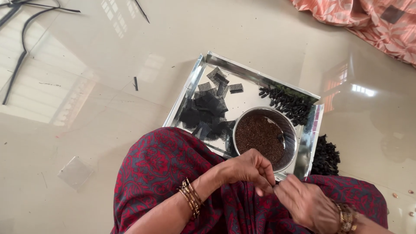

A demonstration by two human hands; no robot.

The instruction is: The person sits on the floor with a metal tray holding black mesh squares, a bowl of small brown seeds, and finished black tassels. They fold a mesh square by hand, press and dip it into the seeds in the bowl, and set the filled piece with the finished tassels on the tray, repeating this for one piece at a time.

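The left hand and the right hand meet over the person's lap, above red-and-grey patterned cloth. The left hand is curled closed, its fingertips pinched together right where the right hand's fingertips come up to them; something very small seems to be held between the two, but it is too tiny to make out. The right hand is likewise bent in, fingers drawn toward the pinch. Both wrists carry gold bangles.

Just beyond the hands, on the glossy floor, lies a shiny steel tray. A round steel bowl of dark brown seeds sits at the tray's near edge, close to the left hand. Black mesh squares are heaped at the tray's left side, and small black pieces are piled in its far right corner. Another black heap rests on the floor against the tray's right edge
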